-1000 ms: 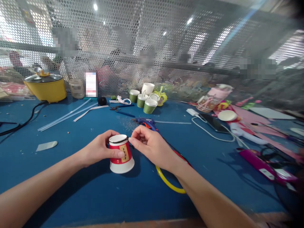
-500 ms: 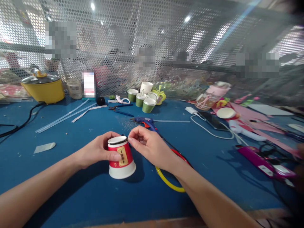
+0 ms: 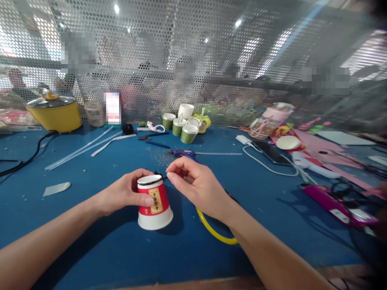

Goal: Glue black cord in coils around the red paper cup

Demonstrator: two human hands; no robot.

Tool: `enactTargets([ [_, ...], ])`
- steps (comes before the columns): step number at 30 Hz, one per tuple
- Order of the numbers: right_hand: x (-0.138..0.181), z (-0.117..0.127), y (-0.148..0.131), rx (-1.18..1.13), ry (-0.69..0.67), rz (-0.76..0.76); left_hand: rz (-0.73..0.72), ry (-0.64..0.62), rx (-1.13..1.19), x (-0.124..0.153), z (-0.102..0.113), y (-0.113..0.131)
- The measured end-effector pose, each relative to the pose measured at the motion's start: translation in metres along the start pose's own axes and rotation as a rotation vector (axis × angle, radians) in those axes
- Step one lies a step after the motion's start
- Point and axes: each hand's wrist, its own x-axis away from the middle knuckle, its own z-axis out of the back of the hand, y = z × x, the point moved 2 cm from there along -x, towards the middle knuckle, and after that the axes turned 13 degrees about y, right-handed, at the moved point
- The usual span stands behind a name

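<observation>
My left hand [image 3: 127, 193] is wrapped round a white paper cup [image 3: 155, 220] with a red band and a gold label, its narrow end up. Black cord [image 3: 148, 183] runs round the cup near its upper end. Between thumb and forefinger, my right hand [image 3: 193, 183] pinches the cord's loose end, pulled out to the right of the cup. Behind my right hand lies a blue glue gun [image 3: 181, 152], partly hidden, with a clear glue stick [image 3: 217, 153] at its rear. A yellow ring-shaped piece [image 3: 213, 231] shows below my right wrist.
Pliers [image 3: 152, 140], small green-and-white cups [image 3: 188, 135] and a black cord ball [image 3: 127, 129] stand or lie further back. A yellow pot [image 3: 54, 117] is at the back left. Right, a phone [image 3: 270, 153], cables and a purple power strip [image 3: 335, 203] lie on the blue table [image 3: 127, 249].
My right hand has moved slightly right, away from the cup, drawing out the cord end. The cup tilts a little differently in my left hand, which stays in place.
</observation>
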Motion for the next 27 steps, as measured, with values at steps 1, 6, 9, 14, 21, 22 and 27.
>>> enactTargets([
  [1,-0.0001,-0.0002,0.0002,0.005,0.001,-0.001,0.0,-0.001,0.0,0.0001,-0.0001,-0.0001],
  [6,-0.001,-0.003,0.0038,0.02,-0.03,0.013,-0.013,0.004,-0.005,0.0,-0.0001,0.0002],
  [9,-0.0008,-0.005,0.0072,0.022,-0.048,0.022,-0.022,-0.018,0.014,-0.0002,-0.0005,0.0007],
  [14,0.001,-0.007,0.0071,-0.009,-0.075,0.028,-0.015,-0.042,0.039,0.0006,-0.0009,0.0006],
  [21,0.0008,-0.0056,0.0012,-0.038,-0.077,0.033,-0.017,-0.075,0.066,0.0017,-0.0002,0.0],
  [22,0.0006,-0.0055,0.0013,-0.038,-0.081,0.038,-0.017,-0.079,0.07,0.0016,-0.0001,-0.0002],
  [27,0.0,-0.0058,0.0038,-0.021,-0.131,0.029,-0.02,-0.107,0.077,0.0006,0.001,-0.0019],
])
